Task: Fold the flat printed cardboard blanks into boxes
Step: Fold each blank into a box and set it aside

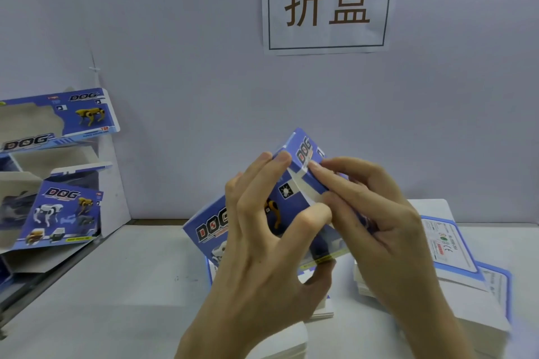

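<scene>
I have my left hand [256,248] and right hand [385,230] gripping one half-closed DOG box [210,230] mid-frame. Finished boxes [64,213] stand far left, and flat blanks [455,253] lie unfolded lower right.

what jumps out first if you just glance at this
At centre, the left hand grips a half-folded blue DOG box while the right hand pinches its top flap. Above, a white wall sign bears two large brown characters. Finished boxes stack at far left; flat blanks pile on the table at right.

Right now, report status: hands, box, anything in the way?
Left hand grips box. Right hand pinches its end flap. Flat blanks stacked beside, nothing obstructing.
</scene>
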`<state>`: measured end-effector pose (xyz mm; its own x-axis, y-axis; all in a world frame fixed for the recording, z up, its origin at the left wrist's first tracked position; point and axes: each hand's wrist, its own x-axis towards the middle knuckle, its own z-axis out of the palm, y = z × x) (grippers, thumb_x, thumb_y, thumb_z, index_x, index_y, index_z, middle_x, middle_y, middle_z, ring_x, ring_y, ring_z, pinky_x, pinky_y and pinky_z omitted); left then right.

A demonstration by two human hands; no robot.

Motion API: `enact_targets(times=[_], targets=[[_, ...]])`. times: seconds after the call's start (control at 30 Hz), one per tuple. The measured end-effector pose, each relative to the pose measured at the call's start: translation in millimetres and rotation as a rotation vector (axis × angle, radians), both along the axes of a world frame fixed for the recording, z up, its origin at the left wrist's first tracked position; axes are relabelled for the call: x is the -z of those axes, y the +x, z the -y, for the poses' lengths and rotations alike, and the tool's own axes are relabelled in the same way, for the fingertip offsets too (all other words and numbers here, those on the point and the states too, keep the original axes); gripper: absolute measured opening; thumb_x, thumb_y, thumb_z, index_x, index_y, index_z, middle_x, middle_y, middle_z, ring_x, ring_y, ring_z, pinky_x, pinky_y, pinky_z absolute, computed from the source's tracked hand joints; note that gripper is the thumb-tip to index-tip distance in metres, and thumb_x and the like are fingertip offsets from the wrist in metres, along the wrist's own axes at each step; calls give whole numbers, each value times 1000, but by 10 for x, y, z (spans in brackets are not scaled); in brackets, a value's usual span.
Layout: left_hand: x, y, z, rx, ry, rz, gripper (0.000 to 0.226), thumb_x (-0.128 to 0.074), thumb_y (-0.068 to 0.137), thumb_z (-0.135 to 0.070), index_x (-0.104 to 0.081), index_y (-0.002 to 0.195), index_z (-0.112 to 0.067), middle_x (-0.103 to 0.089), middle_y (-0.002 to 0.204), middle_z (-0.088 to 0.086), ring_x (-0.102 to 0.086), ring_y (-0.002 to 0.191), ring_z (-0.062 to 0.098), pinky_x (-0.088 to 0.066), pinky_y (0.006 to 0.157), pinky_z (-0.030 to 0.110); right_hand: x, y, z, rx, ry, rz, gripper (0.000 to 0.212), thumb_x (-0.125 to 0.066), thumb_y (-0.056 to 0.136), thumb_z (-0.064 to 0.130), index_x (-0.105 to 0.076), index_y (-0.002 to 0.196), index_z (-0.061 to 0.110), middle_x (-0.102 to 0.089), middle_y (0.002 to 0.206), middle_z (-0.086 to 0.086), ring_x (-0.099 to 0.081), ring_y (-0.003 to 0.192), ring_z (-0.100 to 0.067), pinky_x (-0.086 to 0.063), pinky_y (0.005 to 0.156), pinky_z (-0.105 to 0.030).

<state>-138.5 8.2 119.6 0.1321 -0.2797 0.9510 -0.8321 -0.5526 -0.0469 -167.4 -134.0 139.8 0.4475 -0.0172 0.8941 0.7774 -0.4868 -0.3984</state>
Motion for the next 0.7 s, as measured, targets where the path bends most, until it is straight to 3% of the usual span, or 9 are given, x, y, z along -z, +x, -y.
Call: enact_targets(times=[0.07,0.13,0.23,0.3,0.4,0.47,0.53,0.6,0.7], targets=[[8,33,-15,12,-22,23,46,-73,73,-31,-45,109,-26,-9,147,0,-38,132,40,-55,84,45,32,-16,-16,-64,-32,-110,36,-47,93,39,-57,127,49,-42,138,12,-42,132,-11,-51,94,-32],[-14,80,-65,25,6,31,52,-75,72,-34,-44,112,-26,-16,147,3,-34,135,38,-52,89,47,43,-55,-11,-154,-126,-236,48,-40,87,41,-47,133,56,-27,146,21,-31,140,-14,-45,103,-39],[-61,146,-173,-1,73,21,65,-72,72,-43,-41,126,-24,-26,147,8,-25,141,33,-41,101,54,61,-59,0,-149,-235,-215,70,-46,75,25,-39,140,51,-22,146,16,-32,139,-5,-51,95,-24],[-97,137,-201,-35,37,29,69,-70,73,-47,-40,130,-22,-28,147,10,-24,142,33,-34,109,49,68,-22,6,-118,-188,-113,65,-54,76,20,-46,137,39,-26,144,7,-32,138,-5,-49,91,-15],[-191,44,-186,-12,-174,12,70,-65,76,-54,-42,132,-20,-33,145,14,-30,139,35,-25,114,32,21,-9,-4,-127,-42,-1,45,-68,79,31,-54,122,34,-39,141,1,-33,140,-20,-47,97,-23],[-221,16,-214,48,-231,-21,82,-67,74,-63,-38,138,-21,-33,148,12,-33,138,31,-29,113,33,-15,-35,-3,-231,80,73,36,-69,84,32,-57,118,34,-52,134,0,-45,133,-24,-48,94,-28],[-212,38,-282,191,-249,-141,88,-66,75,-66,-30,145,-26,-31,151,0,-35,139,26,-41,106,46,-47,-64,9,-251,204,128,29,-64,87,30,-60,116,33,-60,127,1,-54,124,-19,-48,90,-24],[-212,56,-347,412,-354,-342,79,-69,76,-62,-36,143,-38,-42,145,-8,-48,130,23,-51,93,50,-82,-96,33,-299,318,82,27,-62,89,41,-63,115,32,-65,121,4,-61,107,-18,-50,83,-28],[-234,36,-396,727,-454,-543,55,-73,75,-53,-54,126,-46,-60,126,-14,-62,114,16,-50,88,46,-109,-122,46,-376,356,-23,33,-61,86,54,-65,112,35,-69,107,9,-61,87,-16,-53,73,-30]])
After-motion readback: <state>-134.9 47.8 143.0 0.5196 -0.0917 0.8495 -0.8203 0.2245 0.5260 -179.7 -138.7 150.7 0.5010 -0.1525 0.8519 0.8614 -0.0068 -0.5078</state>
